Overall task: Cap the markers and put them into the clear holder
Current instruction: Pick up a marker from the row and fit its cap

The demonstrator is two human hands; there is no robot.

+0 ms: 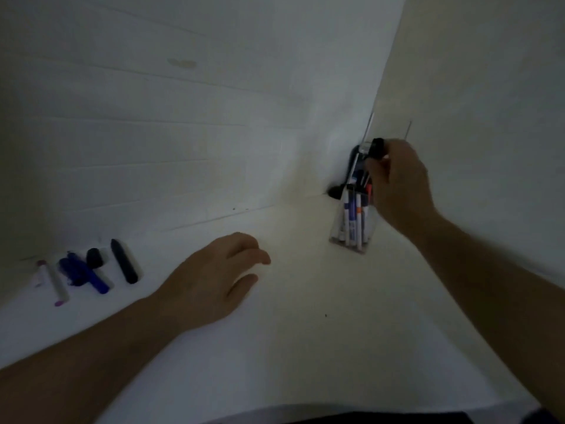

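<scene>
While the right hand [397, 182] pinches a black-capped marker [376, 148] at the clear holder's [351, 237] mouth, it should drop straight among those inside; dim view, seemingly. Left hand [214, 276] rests relaxed on the worktop [305, 347].

A dim, plain room, likely a home or simple office corner: a white table [305, 332] pushed into the corner of a white panelled wall [153, 133] and a bare cream wall [489, 87], with markers [122, 261] along the table's far left edge.
</scene>
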